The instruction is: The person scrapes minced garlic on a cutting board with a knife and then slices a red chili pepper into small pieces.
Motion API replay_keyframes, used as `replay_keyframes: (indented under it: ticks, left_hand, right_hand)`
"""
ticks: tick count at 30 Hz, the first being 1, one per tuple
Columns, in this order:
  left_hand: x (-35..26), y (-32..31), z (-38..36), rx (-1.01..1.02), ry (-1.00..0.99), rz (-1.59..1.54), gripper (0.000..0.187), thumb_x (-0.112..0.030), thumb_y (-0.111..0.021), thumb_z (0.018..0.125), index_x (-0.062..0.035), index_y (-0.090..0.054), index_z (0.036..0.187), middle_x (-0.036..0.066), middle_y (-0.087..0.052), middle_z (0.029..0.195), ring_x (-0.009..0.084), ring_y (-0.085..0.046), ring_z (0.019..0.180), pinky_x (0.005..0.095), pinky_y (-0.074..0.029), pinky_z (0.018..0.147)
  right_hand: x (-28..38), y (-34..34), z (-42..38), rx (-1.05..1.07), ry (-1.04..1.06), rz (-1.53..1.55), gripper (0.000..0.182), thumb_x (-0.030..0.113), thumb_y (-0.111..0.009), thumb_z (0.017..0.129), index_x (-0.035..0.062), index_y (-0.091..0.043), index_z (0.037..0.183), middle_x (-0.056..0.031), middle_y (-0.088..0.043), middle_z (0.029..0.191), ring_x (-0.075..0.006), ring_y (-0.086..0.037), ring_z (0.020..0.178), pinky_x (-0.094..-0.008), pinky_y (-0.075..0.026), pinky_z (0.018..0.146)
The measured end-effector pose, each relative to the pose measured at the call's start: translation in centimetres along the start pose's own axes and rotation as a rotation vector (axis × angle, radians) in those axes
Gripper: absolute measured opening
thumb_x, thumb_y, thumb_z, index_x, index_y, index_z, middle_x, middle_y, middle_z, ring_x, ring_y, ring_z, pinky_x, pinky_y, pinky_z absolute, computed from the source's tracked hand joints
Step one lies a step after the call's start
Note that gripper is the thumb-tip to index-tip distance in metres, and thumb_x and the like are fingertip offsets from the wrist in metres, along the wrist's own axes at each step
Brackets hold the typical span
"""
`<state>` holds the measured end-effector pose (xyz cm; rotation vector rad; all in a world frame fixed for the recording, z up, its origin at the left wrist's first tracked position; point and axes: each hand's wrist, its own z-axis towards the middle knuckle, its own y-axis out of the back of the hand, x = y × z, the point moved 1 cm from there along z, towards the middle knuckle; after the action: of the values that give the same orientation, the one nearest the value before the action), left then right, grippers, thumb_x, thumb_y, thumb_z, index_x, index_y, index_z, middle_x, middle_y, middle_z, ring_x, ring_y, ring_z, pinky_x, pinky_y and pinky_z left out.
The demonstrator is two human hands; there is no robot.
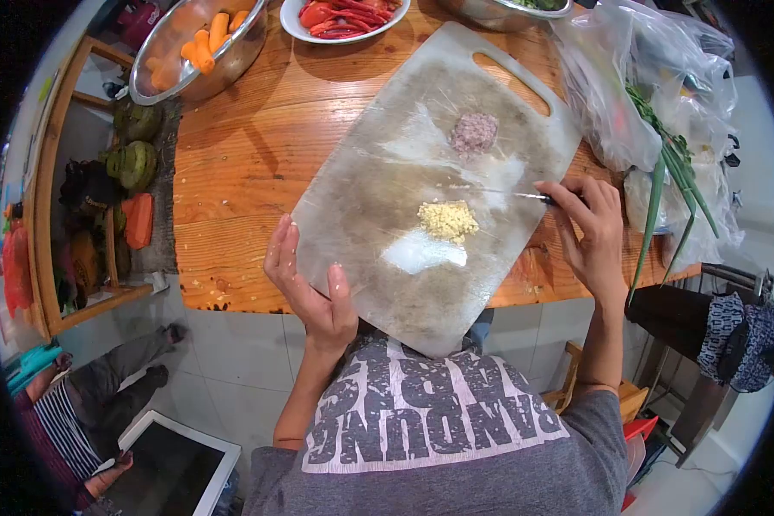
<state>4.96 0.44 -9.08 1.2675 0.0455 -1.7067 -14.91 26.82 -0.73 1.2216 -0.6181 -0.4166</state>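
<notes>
A large whitish cutting board [378, 206] lies at a slant on the wooden table, its near corner jutting past the edge toward my shirt. On it sit a pale yellow heap of finely chopped garlic [447, 222] and, farther up, a pinkish heap of what looks like minced shallot [474, 133]. My right hand [586, 225] is closed around the dark handle of a knife [525, 195], whose thin blade points left between the two heaps. My left hand [308, 288] is at the board's lower left edge, fingers spread and holding nothing.
A metal bowl of carrots [168, 82] and a white bowl of red chilies [297, 26] stand at the far side. Plastic bags [611, 103] and green onions [679, 172] lie at right. A wooden shelf [56, 189] holds vegetables. A person [82, 421] is at lower left.
</notes>
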Motion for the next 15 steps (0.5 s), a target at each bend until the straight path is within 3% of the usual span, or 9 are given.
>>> replay_keyframes:
  ticks: [6,9,10,12,13,15]
  left_hand:
    - [0.0,0.3,0.1,0.021,0.017,-0.033,0.065,-0.012,-0.055,0.087,0.0067,-0.035,0.146,0.024,-0.036,0.151,0.0386,-0.032,0.14,0.0514,-0.025,0.117]
    - [0.4,2.4,0.8,-0.086,0.066,-0.034,0.062,-0.012,-0.052,0.09,0.0087,-0.034,0.145,0.022,-0.037,0.151,0.0349,-0.033,0.141,0.0492,-0.025,0.118]
    - [1.2,3.7,1.6,-0.217,0.054,-0.018,0.059,-0.013,-0.051,0.092,0.0094,-0.034,0.145,0.022,-0.038,0.15,0.0327,-0.035,0.141,0.0476,-0.026,0.119]
    - [5.2,9.3,2.9,-0.437,-0.033,0.069,0.051,-0.015,-0.047,0.099,0.0071,-0.037,0.144,0.02,-0.043,0.145,0.0282,-0.042,0.136,0.0438,-0.03,0.117]
    - [5.7,12.7,3.2,-0.558,0.137,0.281,0.048,-0.017,-0.05,0.1,0.0046,-0.04,0.142,0.018,-0.045,0.14,0.0276,-0.045,0.131,0.044,-0.032,0.114]
    - [12.8,24.0,0.3,-0.765,0.101,0.545,0.046,-0.017,-0.057,0.098,0.0048,-0.045,0.136,0.016,-0.052,0.131,0.0297,-0.053,0.117,0.0437,-0.04,0.106]
  right_hand:
    - [0.0,-1.6,-1.0,-0.021,-0.045,-0.04,0.041,0.0,-0.069,0.077,0.0128,-0.071,0.115,-0.0073,-0.061,0.097,-0.0286,-0.056,0.092,-0.0395,-0.042,0.084]
    - [0.9,-0.9,-1.1,-0.004,-0.037,0.034,0.038,0.001,-0.07,0.077,0.0116,-0.071,0.113,-0.0076,-0.061,0.096,-0.0286,-0.057,0.092,-0.0394,-0.041,0.085]
    - [0.9,-0.6,-1.2,-0.007,-0.063,0.051,0.038,0.001,-0.07,0.077,0.0113,-0.071,0.113,-0.0076,-0.061,0.096,-0.0284,-0.056,0.092,-0.0392,-0.041,0.085]
    - [0.4,0.1,-1.6,-0.009,-0.122,0.085,0.036,0.0,-0.07,0.077,0.0108,-0.072,0.112,-0.0075,-0.061,0.094,-0.0281,-0.056,0.091,-0.0389,-0.041,0.085]
    - [-0.1,0.4,-2.0,0.024,-0.12,0.137,0.036,0.0,-0.07,0.077,0.0106,-0.072,0.111,-0.0075,-0.06,0.094,-0.0279,-0.055,0.091,-0.0392,-0.04,0.086]
    - [-1.5,1.1,-2.5,0.086,-0.113,0.24,0.035,0.0,-0.07,0.077,0.0102,-0.072,0.11,-0.0074,-0.059,0.092,-0.0275,-0.054,0.09,-0.0397,-0.039,0.088]
